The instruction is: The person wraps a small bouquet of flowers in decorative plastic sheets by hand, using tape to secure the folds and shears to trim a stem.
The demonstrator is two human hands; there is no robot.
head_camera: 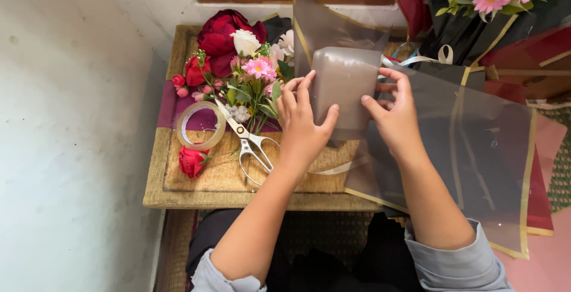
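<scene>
woven mat (196,191), grey wrapping sheet (344,84) between hands (348,116)

On the mat (196,194), flowers (238,60) are set at eleven o'clock of the hands, with tape (200,125) and scissors (253,146) at nine.

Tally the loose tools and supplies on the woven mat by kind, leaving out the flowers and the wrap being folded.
Tape roll: 1
Scissors: 1
Total: 2
Both lie on the woven mat, beside the left hand. The right hand helps fold the grey wrapping sheet.
</scene>
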